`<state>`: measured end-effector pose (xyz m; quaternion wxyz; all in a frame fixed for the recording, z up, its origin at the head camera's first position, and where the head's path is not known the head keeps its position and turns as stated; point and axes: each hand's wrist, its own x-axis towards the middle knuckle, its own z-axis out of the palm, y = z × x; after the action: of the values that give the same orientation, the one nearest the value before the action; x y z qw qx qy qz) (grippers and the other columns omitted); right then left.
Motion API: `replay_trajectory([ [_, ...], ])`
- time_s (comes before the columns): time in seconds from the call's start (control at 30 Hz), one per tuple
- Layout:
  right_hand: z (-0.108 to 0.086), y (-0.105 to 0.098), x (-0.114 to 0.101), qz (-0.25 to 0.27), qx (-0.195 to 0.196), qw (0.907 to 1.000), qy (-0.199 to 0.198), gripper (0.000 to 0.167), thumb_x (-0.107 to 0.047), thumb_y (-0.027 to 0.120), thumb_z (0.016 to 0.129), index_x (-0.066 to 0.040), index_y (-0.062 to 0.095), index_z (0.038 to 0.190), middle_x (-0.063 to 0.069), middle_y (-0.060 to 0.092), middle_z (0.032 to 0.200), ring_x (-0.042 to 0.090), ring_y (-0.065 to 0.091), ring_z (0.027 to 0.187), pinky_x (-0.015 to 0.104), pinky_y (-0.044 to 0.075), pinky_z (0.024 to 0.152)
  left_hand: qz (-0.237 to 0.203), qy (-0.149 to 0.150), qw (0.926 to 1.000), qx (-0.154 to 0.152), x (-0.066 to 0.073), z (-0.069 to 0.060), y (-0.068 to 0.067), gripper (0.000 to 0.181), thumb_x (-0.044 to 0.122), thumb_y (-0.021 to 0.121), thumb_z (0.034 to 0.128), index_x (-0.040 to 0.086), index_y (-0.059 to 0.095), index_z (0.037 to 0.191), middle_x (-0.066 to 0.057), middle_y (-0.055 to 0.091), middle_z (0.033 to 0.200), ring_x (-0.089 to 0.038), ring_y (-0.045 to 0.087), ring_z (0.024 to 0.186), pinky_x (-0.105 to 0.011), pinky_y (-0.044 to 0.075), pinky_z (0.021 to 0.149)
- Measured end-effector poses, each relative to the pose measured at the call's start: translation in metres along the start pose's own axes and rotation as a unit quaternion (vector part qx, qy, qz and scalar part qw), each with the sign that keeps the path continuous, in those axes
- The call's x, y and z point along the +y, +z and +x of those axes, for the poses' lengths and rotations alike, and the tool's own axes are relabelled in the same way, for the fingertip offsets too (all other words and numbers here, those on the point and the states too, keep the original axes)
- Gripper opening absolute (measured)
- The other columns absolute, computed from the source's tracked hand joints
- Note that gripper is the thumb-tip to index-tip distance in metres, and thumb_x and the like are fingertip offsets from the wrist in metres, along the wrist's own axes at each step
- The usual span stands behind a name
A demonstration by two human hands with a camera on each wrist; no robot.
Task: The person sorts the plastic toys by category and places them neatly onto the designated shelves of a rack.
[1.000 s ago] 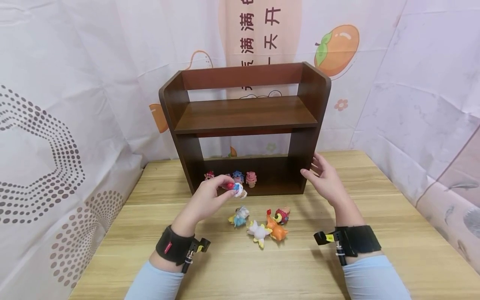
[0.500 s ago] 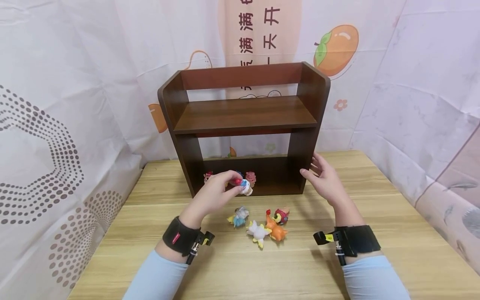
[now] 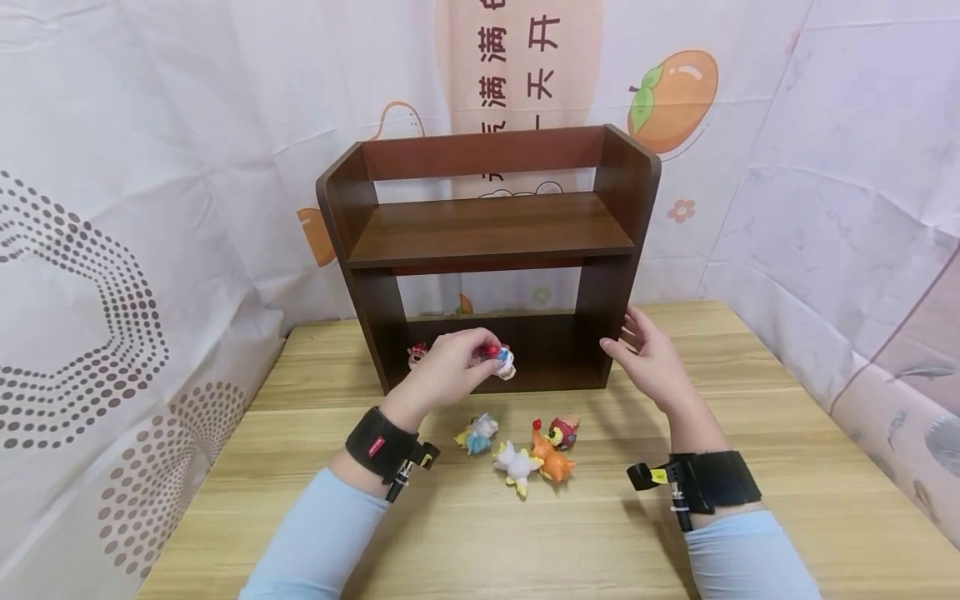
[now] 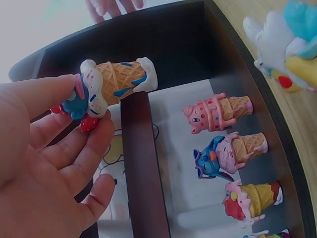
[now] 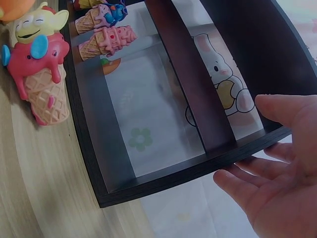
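My left hand (image 3: 448,367) pinches a blue-and-white ice-cream-cone figurine (image 3: 506,363) by its blue and red top, at the front of the lower shelf. In the left wrist view the figurine's waffle cone (image 4: 121,82) points away from the fingers. Several cone figurines stand in a row on that shelf, among them a pink one (image 4: 213,113) and a blue-eared one (image 4: 233,154). My right hand (image 3: 651,363) is at the right side panel of the dark brown shelf unit (image 3: 491,229), thumb and fingers spread around its edge; whether they touch it is hard to tell.
In front of the unit several figurines lie on the wooden table (image 3: 570,542): a grey-and-blue one (image 3: 477,433), a white-and-yellow one (image 3: 517,467), an orange one (image 3: 553,462) and a red one with a cone (image 3: 564,432). Printed cloth (image 3: 180,125) hangs behind.
My left hand has moved right and slightly up with the held figurine, now covering most of the shelf's standing figurines in the head view. My right hand has stayed in place.
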<state>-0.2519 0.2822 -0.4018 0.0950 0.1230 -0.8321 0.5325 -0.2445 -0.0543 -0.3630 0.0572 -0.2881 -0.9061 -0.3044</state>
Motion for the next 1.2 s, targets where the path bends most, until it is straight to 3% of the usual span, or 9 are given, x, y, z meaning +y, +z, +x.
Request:
replay_trajectory([
  [0.3, -0.001, 0.0, -0.001, 0.0, 0.0, 1.0, -0.001, 0.08, -0.027, 0.068, 0.1, -0.01, 0.021, 0.163, 0.026, 0.035, 0.157, 0.046, 0.039, 0.141, 0.058, 0.04, 0.104, 0.041, 0.013, 0.9984, -0.035, -0.001, 0.026, 0.003, 0.019, 0.029, 0.067, 0.1002, 0.016, 0.064, 0.113, 0.01, 0.066, 0.093, -0.005, 0.062, 0.083, -0.028, 0.052, 0.079],
  [0.47, -0.001, 0.0, 0.0, 0.003, 0.0, 1.0, -0.004, 0.08, -0.026, 0.068, 0.1, -0.008, 0.022, 0.162, 0.026, 0.036, 0.157, 0.046, 0.039, 0.141, 0.058, 0.04, 0.104, 0.043, 0.023, 0.9975, -0.052, 0.0, 0.037, 0.005, 0.016, 0.029, 0.066, 0.1009, 0.015, 0.063, 0.11, 0.012, 0.071, 0.08, -0.002, 0.063, 0.082, -0.041, 0.041, 0.099],
  [0.7, 0.0, 0.001, -0.001, 0.007, 0.001, 1.0, -0.002, 0.08, -0.023, 0.067, 0.1, -0.005, 0.019, 0.162, 0.029, 0.033, 0.157, 0.048, 0.038, 0.141, 0.06, 0.038, 0.105, 0.094, 0.019, 0.9939, -0.055, 0.005, 0.052, 0.007, 0.02, 0.032, 0.066, 0.1005, 0.017, 0.064, 0.114, 0.008, 0.067, 0.094, -0.009, 0.061, 0.09, -0.045, 0.037, 0.097],
  [0.8, 0.0, 0.0, -0.002, 0.01, 0.001, 1.0, -0.001, 0.081, -0.02, 0.067, 0.1, -0.004, 0.018, 0.162, 0.03, 0.032, 0.157, 0.049, 0.037, 0.141, 0.061, 0.038, 0.105, 0.103, 0.015, 0.9924, -0.065, 0.007, 0.058, 0.009, 0.021, 0.032, 0.064, 0.1017, 0.018, 0.063, 0.116, 0.01, 0.067, 0.092, -0.008, 0.061, 0.09, -0.049, 0.035, 0.102],
  [0.87, 0.001, 0.0, -0.001, 0.008, 0.002, 1.0, 0.0, 0.08, -0.018, 0.067, 0.1, -0.003, 0.018, 0.162, 0.03, 0.032, 0.157, 0.05, 0.037, 0.141, 0.06, 0.038, 0.105, 0.104, 0.011, 0.9918, -0.073, 0.007, 0.062, 0.011, 0.021, 0.032, 0.063, 0.1027, 0.018, 0.062, 0.118, 0.011, 0.068, 0.085, -0.007, 0.061, 0.086, -0.051, 0.033, 0.106],
  [1.03, 0.003, 0.0, 0.001, 0.006, 0.002, 1.0, 0.007, 0.08, -0.018, 0.067, 0.1, -0.004, 0.018, 0.162, 0.029, 0.032, 0.158, 0.048, 0.037, 0.141, 0.059, 0.038, 0.106, 0.092, -0.002, 0.9903, -0.105, 0.008, 0.068, 0.016, 0.024, 0.032, 0.058, 0.1049, 0.017, 0.058, 0.123, 0.007, 0.065, 0.061, -0.01, 0.062, 0.058, -0.051, 0.031, 0.107],
  [1.2, 0.001, -0.001, -0.002, 0.009, 0.0, 0.9999, 0.006, 0.08, -0.02, 0.067, 0.1, -0.006, 0.017, 0.162, 0.028, 0.031, 0.159, 0.047, 0.036, 0.142, 0.059, 0.038, 0.106, 0.086, -0.017, 0.9891, -0.118, 0.006, 0.071, 0.02, 0.023, 0.031, 0.056, 0.1057, 0.016, 0.056, 0.124, 0.006, 0.061, 0.055, -0.013, 0.06, 0.045, -0.052, 0.027, 0.11],
])
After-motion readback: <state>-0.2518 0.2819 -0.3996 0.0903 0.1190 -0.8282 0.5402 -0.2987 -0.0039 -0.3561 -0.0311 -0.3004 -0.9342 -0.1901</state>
